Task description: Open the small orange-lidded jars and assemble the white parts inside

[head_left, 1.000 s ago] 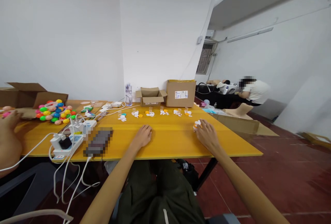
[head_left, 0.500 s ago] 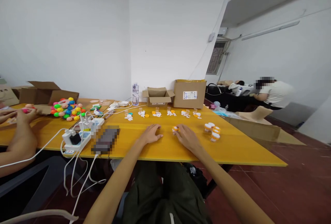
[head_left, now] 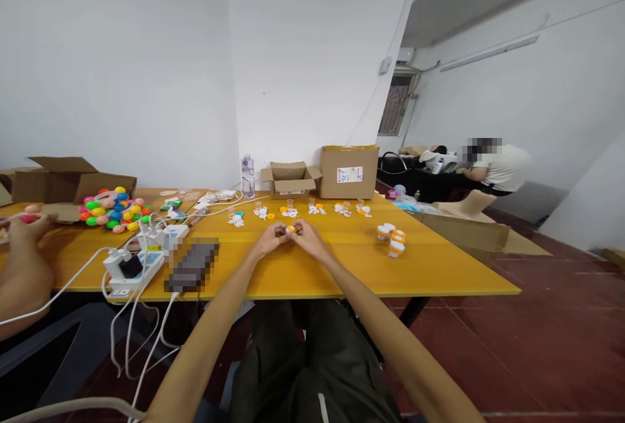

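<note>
A small round jar with an orange-and-white lid (head_left: 291, 229) is between my two hands over the middle of the table. My right hand (head_left: 309, 239) closes its fingers on the jar from the right. From the other side, my left hand (head_left: 268, 241) curls its fingertips against it. The jar's lower part is mostly hidden by fingers. To the right stand several similar lidded jars (head_left: 396, 248) in a tight group. Beyond my hands runs a row of clear cups with small white pieces (head_left: 236, 220) and orange or teal rings.
A small open carton (head_left: 293, 183) and a larger closed box (head_left: 348, 174) stand at the wall beside a water bottle (head_left: 248, 179). Left are a phone (head_left: 193, 265), a power strip with cables (head_left: 141, 267), colourful balls (head_left: 114, 209) and a co-worker's arm (head_left: 27, 257).
My right hand has brought the jar leftward to my left hand, which has closed its fingers against it. The camera view has shifted slightly right.
</note>
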### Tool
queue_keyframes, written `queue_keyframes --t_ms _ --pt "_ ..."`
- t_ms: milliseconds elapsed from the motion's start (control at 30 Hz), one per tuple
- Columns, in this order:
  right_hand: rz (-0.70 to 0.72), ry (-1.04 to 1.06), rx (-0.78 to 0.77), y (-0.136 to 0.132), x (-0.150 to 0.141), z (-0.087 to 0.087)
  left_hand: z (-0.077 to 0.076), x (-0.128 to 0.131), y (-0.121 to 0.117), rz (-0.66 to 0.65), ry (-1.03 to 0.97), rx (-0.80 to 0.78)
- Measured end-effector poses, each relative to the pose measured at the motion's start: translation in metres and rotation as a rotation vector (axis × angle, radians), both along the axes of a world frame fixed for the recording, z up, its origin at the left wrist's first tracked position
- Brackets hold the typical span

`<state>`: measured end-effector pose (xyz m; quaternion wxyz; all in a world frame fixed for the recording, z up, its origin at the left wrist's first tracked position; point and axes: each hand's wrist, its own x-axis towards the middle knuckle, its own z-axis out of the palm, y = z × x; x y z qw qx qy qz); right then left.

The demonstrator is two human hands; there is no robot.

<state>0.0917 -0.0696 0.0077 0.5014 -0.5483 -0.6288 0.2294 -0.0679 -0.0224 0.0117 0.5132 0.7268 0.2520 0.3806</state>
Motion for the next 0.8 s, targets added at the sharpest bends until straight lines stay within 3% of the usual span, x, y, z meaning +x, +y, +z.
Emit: queue_keyframes --t_ms 133,300,800 --pt "0.091 0.242 0.003 0.002 0.0 -0.006 0.0 -0.002 0.0 0.01 -0.018 0.01" --pt "0.121 0.392 0.015 -0.008 0.0 -0.008 0.0 -0.003 -0.001 -0.028 -0.019 0.01" --pt "0.171 0.333 -0.01 -0.008 0.001 -0.01 0.007 -0.005 -0.008 0.083 -0.039 0.01"
